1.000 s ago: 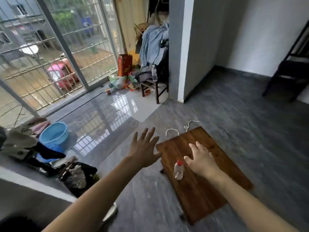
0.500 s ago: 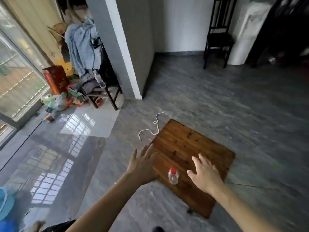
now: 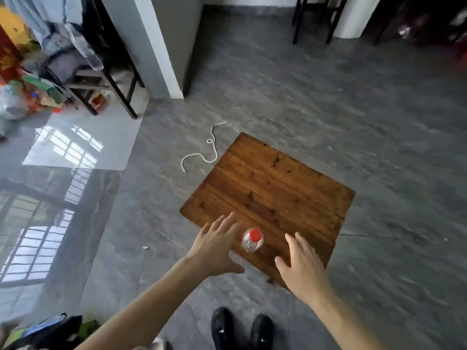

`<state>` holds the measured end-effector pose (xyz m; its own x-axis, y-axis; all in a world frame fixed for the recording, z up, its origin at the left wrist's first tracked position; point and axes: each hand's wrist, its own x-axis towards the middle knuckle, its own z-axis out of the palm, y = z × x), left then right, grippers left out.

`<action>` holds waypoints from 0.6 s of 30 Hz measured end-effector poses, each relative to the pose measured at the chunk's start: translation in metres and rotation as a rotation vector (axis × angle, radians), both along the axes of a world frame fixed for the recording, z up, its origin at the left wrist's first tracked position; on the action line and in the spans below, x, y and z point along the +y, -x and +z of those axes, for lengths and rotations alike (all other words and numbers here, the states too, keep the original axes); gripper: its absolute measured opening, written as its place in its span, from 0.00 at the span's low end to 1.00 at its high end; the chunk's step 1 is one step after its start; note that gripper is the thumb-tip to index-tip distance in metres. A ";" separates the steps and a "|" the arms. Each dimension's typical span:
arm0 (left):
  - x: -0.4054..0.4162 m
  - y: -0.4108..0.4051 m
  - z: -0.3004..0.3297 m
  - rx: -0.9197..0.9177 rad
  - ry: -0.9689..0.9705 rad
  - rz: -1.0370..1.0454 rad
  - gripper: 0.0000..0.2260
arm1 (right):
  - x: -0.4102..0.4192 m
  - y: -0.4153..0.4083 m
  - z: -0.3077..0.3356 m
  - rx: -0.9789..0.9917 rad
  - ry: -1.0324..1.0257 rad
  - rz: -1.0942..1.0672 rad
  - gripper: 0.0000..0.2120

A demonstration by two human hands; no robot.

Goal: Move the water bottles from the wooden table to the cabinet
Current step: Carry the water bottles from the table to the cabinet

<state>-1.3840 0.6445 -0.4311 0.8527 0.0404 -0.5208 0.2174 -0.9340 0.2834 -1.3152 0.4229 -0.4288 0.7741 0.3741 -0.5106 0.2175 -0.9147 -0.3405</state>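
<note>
One clear water bottle (image 3: 252, 240) with a red cap stands upright near the front edge of a low wooden table (image 3: 275, 188). My left hand (image 3: 217, 246) hovers just left of the bottle, fingers spread and straight, holding nothing. On the bottle's right, my right hand (image 3: 300, 266) reaches over the table's front corner, also with spread fingers and nothing in it. Neither hand touches the bottle. No cabinet is plainly in view.
A white cord (image 3: 202, 152) lies on the grey floor beyond the table's left corner. A grey pillar (image 3: 161, 46) and a cluttered chair (image 3: 101, 79) stand at the back left, a dark chair (image 3: 316, 18) at the back. My black shoes (image 3: 242, 329) stand below the table.
The view has swung right and down, away from the window. Both hands have come closer to the bottle, one on each side.
</note>
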 end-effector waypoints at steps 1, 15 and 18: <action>-0.002 0.001 -0.018 -0.007 0.021 0.028 0.53 | -0.001 0.003 -0.015 0.012 0.006 0.002 0.32; -0.034 -0.013 -0.158 -0.318 0.659 0.452 0.44 | 0.013 -0.003 -0.152 0.036 -0.031 -0.006 0.35; -0.035 -0.021 -0.160 -0.424 0.695 0.460 0.33 | 0.016 -0.009 -0.156 0.043 -0.018 0.007 0.35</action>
